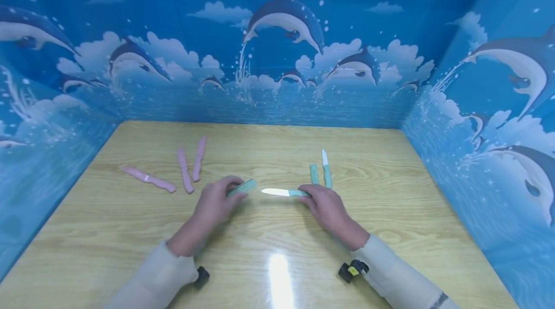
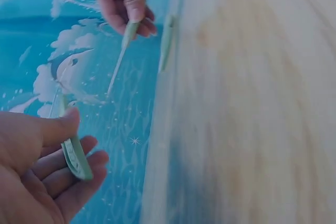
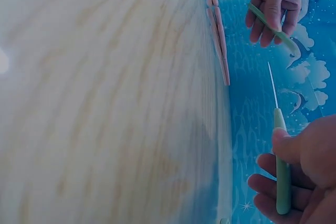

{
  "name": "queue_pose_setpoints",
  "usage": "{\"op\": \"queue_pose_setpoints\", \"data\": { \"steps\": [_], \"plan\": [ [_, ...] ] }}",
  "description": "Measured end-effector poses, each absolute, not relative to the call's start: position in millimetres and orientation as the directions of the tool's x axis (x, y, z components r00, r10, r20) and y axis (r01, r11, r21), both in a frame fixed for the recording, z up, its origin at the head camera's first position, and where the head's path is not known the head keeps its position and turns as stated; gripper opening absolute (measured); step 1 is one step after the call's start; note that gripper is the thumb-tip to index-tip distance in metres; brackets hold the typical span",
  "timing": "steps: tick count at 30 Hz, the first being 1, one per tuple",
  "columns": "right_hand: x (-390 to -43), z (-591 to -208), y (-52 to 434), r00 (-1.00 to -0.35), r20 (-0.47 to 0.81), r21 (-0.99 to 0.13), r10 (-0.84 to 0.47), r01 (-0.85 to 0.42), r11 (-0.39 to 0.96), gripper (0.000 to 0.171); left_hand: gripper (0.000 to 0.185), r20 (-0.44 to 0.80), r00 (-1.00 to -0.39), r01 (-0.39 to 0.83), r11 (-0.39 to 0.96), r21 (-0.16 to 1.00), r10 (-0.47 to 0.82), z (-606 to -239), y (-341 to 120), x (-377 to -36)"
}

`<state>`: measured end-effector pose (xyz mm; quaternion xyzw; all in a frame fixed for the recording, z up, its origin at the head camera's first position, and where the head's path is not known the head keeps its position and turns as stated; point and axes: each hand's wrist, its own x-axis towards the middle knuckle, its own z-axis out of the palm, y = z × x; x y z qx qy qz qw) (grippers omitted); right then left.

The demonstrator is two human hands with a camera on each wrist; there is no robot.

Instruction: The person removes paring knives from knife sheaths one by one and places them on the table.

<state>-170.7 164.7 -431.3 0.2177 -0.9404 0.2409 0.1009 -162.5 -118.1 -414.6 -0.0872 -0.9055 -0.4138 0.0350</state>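
Note:
My left hand (image 1: pixel 217 203) grips a teal knife sheath (image 1: pixel 242 187) between thumb and fingers; the sheath (image 2: pixel 75 156) shows edge-on in the left wrist view. My right hand (image 1: pixel 323 205) holds the teal handle of a small white-bladed knife (image 1: pixel 284 192), blade pointing left toward the sheath with a short gap between them. In the right wrist view the knife (image 3: pixel 279 156) lies across my fingers, and the left hand (image 3: pixel 270 3) holds the sheath (image 3: pixel 273 27) beyond it. Both hands hover just over the wooden table (image 1: pixel 269 241).
A second teal knife (image 1: pixel 326 170) and a teal sheath (image 1: pixel 314 174) lie just behind my right hand. Three pink knives or sheaths (image 1: pixel 184 171) lie at the left. Blue dolphin-print walls (image 1: pixel 277 58) enclose the table on three sides.

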Motion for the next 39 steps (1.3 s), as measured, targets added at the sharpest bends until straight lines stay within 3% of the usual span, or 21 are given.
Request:
{"op": "queue_pose_setpoints", "data": {
  "steps": [3,6,19,25,30,39],
  "plan": [
    [-170.6,-431.1,164.7,-0.883,0.295,-0.408,-0.365,-0.462,0.788,0.022,0.034,0.026,-0.997,0.061,0.488,0.871,0.078,-411.6,-122.0,-166.5],
    [-170.4,-431.4,165.2,-0.882,0.294,-0.405,-0.369,-0.464,0.787,0.022,0.035,-0.046,-0.997,-0.017,0.381,0.925,0.067,-409.1,-126.5,-170.2],
    [-169.4,-434.8,166.3,-0.876,0.300,-0.422,-0.378,-0.477,0.771,0.024,0.040,-0.133,-0.984,-0.112,0.160,0.981,0.121,-411.1,-134.7,-176.7],
    [-168.9,-434.3,166.0,-0.880,0.301,-0.435,-0.368,-0.470,0.768,0.023,0.039,-0.219,-0.951,-0.216,0.037,0.976,0.218,-415.8,-138.6,-176.9],
    [-168.5,-432.8,165.2,-0.888,0.287,-0.442,-0.359,-0.456,0.773,0.024,0.037,-0.244,-0.924,-0.241,0.048,0.969,0.294,-422.2,-142.1,-176.8],
    [-167.5,-428.3,164.2,-0.917,0.263,-0.474,-0.300,-0.393,0.788,0.022,0.034,-0.237,-0.932,-0.230,0.058,0.971,0.274,-423.2,-137.9,-176.6]
  ]
}}
